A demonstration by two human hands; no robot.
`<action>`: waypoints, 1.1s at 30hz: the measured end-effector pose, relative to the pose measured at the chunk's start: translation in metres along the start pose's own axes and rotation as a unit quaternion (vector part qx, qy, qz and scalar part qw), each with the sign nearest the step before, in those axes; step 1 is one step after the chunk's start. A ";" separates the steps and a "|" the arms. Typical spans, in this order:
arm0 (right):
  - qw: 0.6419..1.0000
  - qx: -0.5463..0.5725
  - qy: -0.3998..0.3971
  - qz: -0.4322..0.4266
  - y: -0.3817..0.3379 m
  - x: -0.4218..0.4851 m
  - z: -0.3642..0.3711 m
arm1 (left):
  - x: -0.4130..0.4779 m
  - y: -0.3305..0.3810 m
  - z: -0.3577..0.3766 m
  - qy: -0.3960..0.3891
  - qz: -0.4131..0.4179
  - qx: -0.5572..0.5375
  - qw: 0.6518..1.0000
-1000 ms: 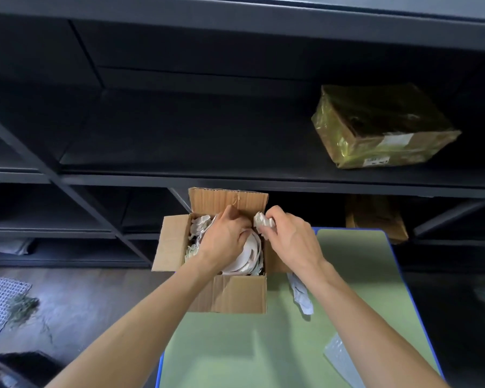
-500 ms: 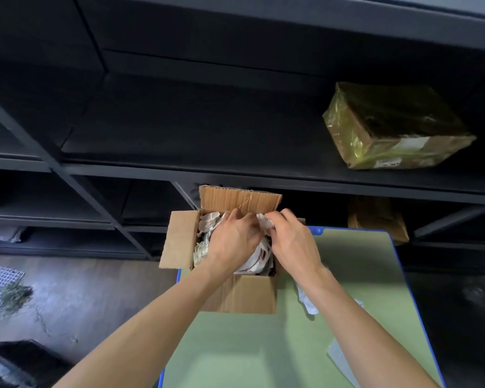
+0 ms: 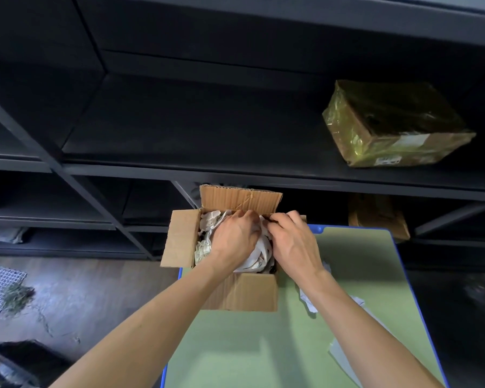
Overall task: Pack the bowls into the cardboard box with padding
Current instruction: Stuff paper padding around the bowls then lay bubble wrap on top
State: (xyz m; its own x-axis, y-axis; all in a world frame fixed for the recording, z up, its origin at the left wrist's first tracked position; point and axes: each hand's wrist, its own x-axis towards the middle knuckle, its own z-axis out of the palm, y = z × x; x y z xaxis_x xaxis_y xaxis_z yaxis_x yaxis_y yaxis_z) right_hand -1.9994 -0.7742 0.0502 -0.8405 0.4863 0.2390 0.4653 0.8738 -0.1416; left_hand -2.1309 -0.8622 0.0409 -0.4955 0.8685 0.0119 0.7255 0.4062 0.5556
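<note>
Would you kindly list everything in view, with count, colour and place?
cardboard box: one, brown, open, at table's far-left corner.
bowls: count unclear, white, inside the box.
padding: crumpled, whitish, around the bowls.
table: one, green, blue-edged.
loose scraps: at least two, pale, on table right of box.
wrapped parcel: one, yellowish, upper shelf.
shelving: dark, behind.
left hand: in box, on padding.
right hand: fingers curled on padding.

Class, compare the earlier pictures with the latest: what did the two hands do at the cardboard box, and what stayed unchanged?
The right hand carried its crumpled white paper wad from the right rim down into the far corner of the open brown cardboard box, grip unchanged. The left hand slid towards the far flap. Box, white bowls and green table stayed put.
</note>
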 end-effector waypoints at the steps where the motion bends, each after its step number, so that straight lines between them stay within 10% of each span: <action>1: 1.000 0.001 0.002 0.004 0.000 -0.001 0.001 | 0.001 0.000 0.000 -0.007 0.003 0.000 1.000; 33: 0.982 -0.092 -0.162 0.015 -0.028 -0.015 -0.023 | -0.019 0.002 0.004 0.039 0.036 0.069 0.996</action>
State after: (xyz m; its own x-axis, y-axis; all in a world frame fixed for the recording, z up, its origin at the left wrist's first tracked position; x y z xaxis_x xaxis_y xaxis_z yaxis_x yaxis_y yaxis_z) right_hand -1.9932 -0.8056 0.0728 -0.8561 0.5098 -0.0849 0.5085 0.8602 0.0387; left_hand -2.1185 -0.8765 0.0387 -0.4707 0.8747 0.1155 0.8171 0.3828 0.4310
